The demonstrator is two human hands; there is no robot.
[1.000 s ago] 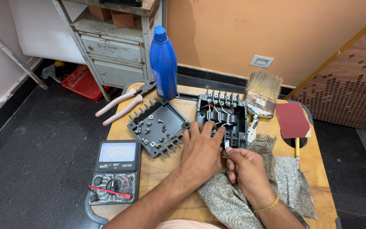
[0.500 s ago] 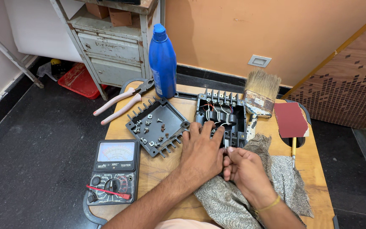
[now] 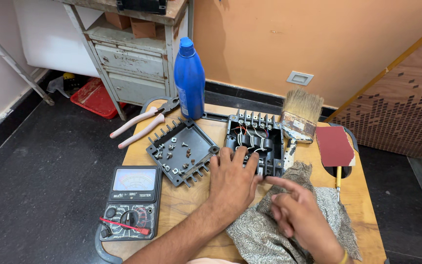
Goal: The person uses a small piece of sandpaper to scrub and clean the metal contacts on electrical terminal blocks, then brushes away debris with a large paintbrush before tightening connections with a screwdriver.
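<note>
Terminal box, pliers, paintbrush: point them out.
terminal box [image 3: 255, 142]: head view, wired interior.
pliers [image 3: 137, 128]: head view, pink handles.
paintbrush [image 3: 303, 105]: head view, bristles.

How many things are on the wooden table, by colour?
Black: 3, lid with screws, open box, meter
Blue: 1, bottle
Pink: 1, pliers
Grey: 1, cloth
Red: 1, sandpaper
Tan: 1, brush
Total: 8

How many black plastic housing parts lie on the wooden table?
2. The lid, holding loose screws, lies left of centre; the wired terminal box sits right of it, under the left hand. None seems hidden.
</note>
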